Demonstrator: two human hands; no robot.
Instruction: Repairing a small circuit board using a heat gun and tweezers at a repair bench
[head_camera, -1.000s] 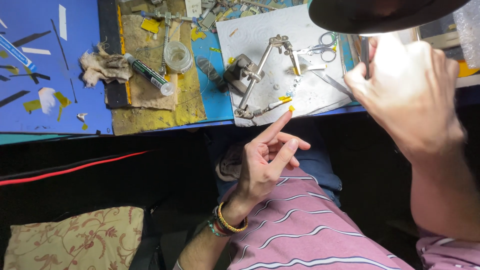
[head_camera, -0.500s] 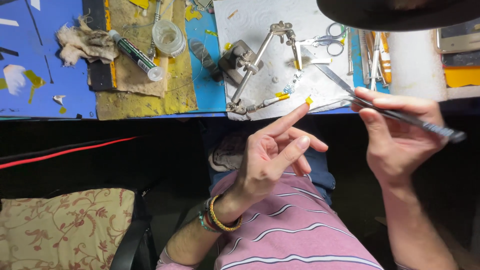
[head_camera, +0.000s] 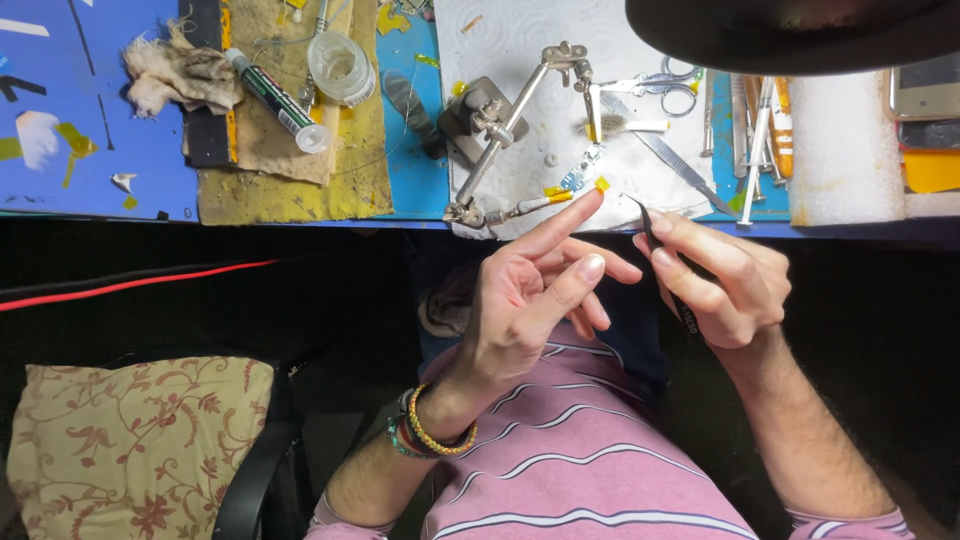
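My left hand (head_camera: 530, 295) is raised palm-up below the table edge, fingers spread, index finger pointing at a small yellow piece (head_camera: 601, 184) near the clamp stand's lower arm. It holds nothing. My right hand (head_camera: 715, 280) grips black tweezers (head_camera: 660, 250), the pointed tip aimed up-left towards my left fingertips. A metal clamp stand (head_camera: 500, 135) with jointed arms rests on the white sheet (head_camera: 520, 40) just above both hands.
Scissors (head_camera: 660, 85), loose tweezers and other tools (head_camera: 755, 130) lie at the right of the sheet. A tube (head_camera: 275, 98), clear jar (head_camera: 340, 66) and rag (head_camera: 175, 72) sit left on a brown mat. A dark lamp shade (head_camera: 800, 30) overhangs top right. A patterned cushion (head_camera: 130, 440) lies lower left.
My right hand came down from the tools with the tweezers and drew in close to my left fingers. The left hand stayed raised, its index finger stretching towards the table edge.
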